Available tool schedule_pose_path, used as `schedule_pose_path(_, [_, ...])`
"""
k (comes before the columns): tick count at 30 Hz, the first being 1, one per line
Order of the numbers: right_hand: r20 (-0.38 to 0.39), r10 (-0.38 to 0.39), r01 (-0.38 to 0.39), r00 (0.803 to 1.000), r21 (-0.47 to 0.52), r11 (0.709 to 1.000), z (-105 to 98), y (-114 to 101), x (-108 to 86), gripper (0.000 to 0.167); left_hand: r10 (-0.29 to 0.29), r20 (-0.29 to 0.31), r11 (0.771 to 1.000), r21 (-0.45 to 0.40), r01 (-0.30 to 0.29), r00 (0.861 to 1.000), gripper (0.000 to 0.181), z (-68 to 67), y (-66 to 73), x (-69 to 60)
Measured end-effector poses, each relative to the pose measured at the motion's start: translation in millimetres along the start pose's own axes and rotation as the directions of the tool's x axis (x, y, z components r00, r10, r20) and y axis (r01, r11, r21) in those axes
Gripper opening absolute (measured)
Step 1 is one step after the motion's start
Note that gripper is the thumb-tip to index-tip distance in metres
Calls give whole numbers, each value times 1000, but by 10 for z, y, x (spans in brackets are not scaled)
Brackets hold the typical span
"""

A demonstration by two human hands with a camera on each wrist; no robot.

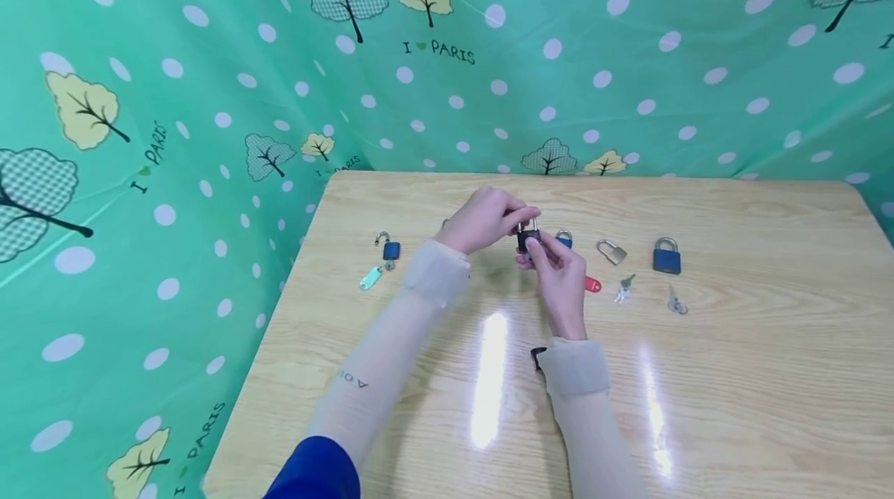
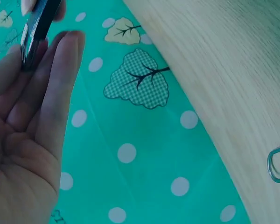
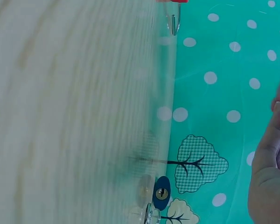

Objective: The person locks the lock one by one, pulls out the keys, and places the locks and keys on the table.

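The left hand (image 1: 483,220) pinches the shackle of the black padlock (image 1: 525,236), its grip nearly closed. The right hand (image 1: 563,275) grips the body, above the table (image 1: 768,344), near a blue padlock (image 1: 566,241).

Green dotted cloth (image 1: 489,123) behind wooden table (image 1: 768,375)
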State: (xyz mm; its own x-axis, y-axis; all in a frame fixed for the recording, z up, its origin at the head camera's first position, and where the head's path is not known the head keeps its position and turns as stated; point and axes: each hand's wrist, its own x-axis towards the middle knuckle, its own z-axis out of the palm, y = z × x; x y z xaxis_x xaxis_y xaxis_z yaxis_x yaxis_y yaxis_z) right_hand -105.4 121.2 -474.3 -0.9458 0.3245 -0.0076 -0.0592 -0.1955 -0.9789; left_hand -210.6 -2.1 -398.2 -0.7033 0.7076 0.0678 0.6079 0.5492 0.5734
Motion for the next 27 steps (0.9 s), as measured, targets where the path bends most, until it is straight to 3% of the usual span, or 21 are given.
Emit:
schedule_pose_path(11, [-70,-49,49,996,-3,999,0,-12,-8,35,77,-89,997,12,-76,993,27,161,15,-62])
schedule_pose_path(19, [-99,-123,126,987,24,992,-34,-85,28,35,183,-54,975,140,-174,982,29,64,155,34])
schedule_pose_path(27, [-37,-101,101,994,2,995,-14,-64,21,40,176,19,967,186,-176,984,28,-33,70,68])
